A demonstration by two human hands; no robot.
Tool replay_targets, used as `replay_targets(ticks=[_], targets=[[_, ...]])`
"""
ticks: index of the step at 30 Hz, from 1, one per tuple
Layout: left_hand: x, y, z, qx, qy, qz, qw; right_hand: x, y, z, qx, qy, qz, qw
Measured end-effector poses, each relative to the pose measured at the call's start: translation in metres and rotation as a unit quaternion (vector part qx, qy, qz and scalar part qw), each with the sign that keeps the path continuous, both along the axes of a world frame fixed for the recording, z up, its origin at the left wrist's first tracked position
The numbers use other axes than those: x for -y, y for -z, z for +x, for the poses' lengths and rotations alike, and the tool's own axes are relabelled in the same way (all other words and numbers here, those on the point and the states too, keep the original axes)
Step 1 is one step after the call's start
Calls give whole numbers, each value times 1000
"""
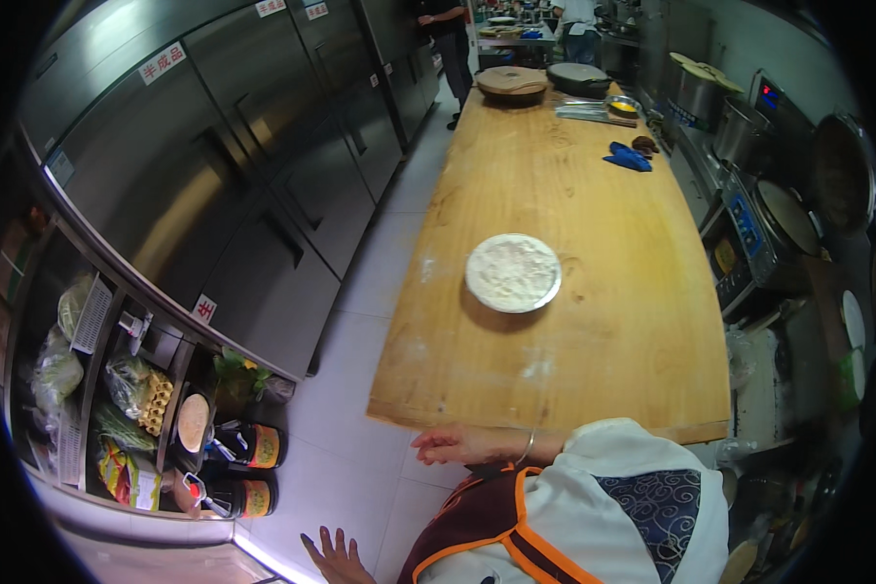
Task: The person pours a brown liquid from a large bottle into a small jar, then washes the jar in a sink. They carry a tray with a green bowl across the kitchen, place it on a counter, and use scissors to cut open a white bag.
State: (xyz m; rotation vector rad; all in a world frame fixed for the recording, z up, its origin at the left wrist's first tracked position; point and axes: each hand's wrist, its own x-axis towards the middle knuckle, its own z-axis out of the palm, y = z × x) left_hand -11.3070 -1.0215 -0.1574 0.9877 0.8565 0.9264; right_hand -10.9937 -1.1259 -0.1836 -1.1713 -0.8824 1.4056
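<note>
A round metal bowl [555,293] filled with white flour [515,271] stands on the long wooden worktable [628,350], left of the table's middle. My right hand [438,444] is in front of the table's near edge, with the forearm across my body and a bangle at the wrist. Its fingers are loosely bent and hold nothing visible. Low at the bottom edge, my left hand [339,558] is spread over the floor, fingers apart, holding nothing. Neither hand touches the bowl.
A blue cloth [628,157] and round lidded pans [578,79] lie farther along the table. Steel refrigerators [277,160] line the left, beyond shelves with produce and dark jugs [252,498]. Cooking appliances [744,226] stand right. Two people [449,51] are at the back.
</note>
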Motion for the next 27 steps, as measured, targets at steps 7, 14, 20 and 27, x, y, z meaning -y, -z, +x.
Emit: replay_targets(ticks=[7,14,20,27], targets=[[-90,59,-66,15,5,-29,999,-106,10,-15,17,-26,5,1000],[-225,43,-31,11,60,-34,998,-137,21,-29,-33,140,-65,987],[-318,36,32,-2,185,-37,982,-174,30,-43,-33,226,-89,970],[-400,19,180,-8,411,80,908,-219,20,-10,-50,336,-102,935]])
